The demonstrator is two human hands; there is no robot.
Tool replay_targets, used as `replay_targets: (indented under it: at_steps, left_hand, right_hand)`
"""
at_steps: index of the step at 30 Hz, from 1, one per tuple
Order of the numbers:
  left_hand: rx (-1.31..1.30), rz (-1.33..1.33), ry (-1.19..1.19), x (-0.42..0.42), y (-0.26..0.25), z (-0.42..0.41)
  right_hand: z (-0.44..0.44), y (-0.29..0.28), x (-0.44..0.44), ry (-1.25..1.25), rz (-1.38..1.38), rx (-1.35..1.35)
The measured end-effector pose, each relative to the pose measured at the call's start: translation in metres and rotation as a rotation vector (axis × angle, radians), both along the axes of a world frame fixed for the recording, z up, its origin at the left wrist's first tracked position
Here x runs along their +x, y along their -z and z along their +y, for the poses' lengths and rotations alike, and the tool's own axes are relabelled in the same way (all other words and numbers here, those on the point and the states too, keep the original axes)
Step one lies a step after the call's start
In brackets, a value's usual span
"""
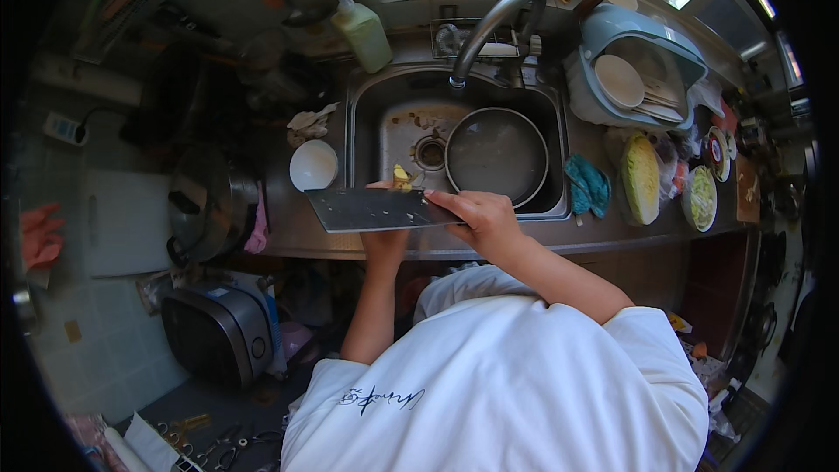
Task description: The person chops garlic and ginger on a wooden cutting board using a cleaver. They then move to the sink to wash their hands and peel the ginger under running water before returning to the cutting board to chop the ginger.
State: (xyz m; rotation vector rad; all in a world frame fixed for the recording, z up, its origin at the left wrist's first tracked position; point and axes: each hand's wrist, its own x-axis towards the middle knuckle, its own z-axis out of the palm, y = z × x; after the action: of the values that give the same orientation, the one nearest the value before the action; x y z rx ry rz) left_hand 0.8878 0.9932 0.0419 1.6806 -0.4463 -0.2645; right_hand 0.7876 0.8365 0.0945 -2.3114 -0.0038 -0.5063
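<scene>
My right hand (484, 215) grips a broad kitchen cleaver (373, 211) near its handle end, the blade lying across in front of me with small pale bits on it. Behind the blade is my left hand (383, 240), its palm and most fingers hidden, so I cannot tell its hold. A piece of peeled yellow ginger or similar root (401, 175) shows just past the blade's far edge, by the left fingertips. Both hands are over the near edge of a steel sink (393, 119). In the sink's right half sits a round metal pan (497, 156) of cloudy water.
Left of the sink stand a white bowl (313, 166) and a crumpled cloth (311, 124). A curved faucet (488, 23) arches over the basin. To the right are a teal cloth (587, 185), a napa cabbage (640, 178), a bowl of cut cabbage (700, 198) and a blue dish rack (636, 36).
</scene>
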Motion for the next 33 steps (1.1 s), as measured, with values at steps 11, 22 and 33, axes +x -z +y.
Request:
replay_targets:
  at_steps: [11,22,33]
  left_hand:
    - [-0.208,0.189,-0.114,-0.009,-0.004,-0.011]
    - [-0.186,0.139,-0.119,-0.009,0.009,-0.009]
    - [-0.207,0.124,-0.086,-0.006,0.016,-0.005]
  right_hand:
    - [0.002,0.011,0.003,0.028,0.016,0.09]
    - [0.005,0.016,0.007,0.059,0.014,0.023]
    - [0.005,0.023,0.012,0.046,0.001,0.067]
